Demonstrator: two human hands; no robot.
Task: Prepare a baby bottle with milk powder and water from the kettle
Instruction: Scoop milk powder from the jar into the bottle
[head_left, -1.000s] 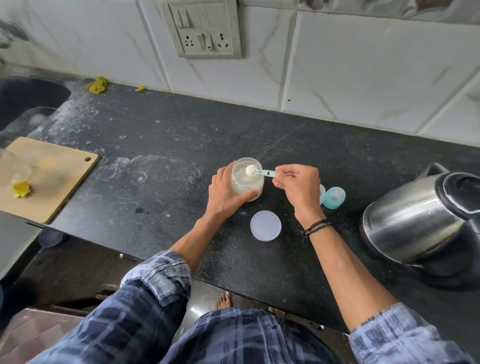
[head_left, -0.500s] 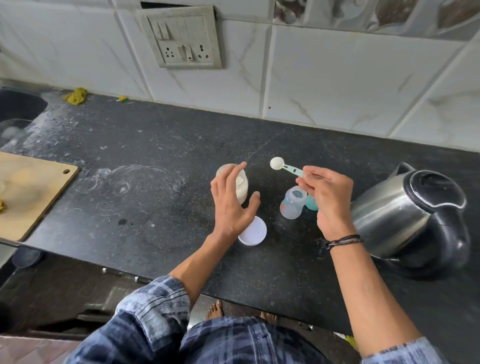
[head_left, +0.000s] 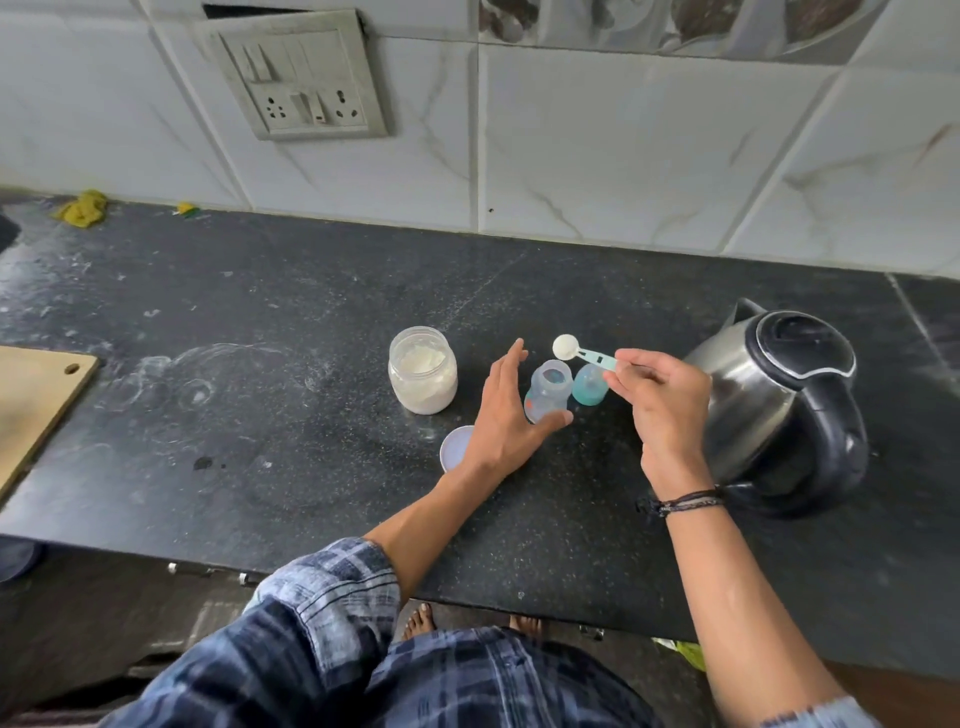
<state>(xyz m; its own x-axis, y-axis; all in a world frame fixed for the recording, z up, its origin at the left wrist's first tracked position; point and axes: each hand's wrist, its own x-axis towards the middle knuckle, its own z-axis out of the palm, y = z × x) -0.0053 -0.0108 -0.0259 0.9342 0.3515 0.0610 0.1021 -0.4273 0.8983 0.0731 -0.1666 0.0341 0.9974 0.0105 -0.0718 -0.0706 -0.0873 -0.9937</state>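
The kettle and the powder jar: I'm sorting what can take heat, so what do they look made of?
The kettle looks like brushed stainless steel: its body shows soft, streaked reflections. Its lid and handle are glossy black, probably plastic. The powder jar is clear and faintly cloudy, with the white powder showing through; likely plastic, though glass cannot be ruled out.

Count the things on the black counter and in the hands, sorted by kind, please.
Jars: 1
Jar lids: 1
Baby bottles: 1
Teal bottle caps: 1
Scoops: 1
Kettles: 1
Cutting boards: 1
Yellow cloths: 1
Total: 8
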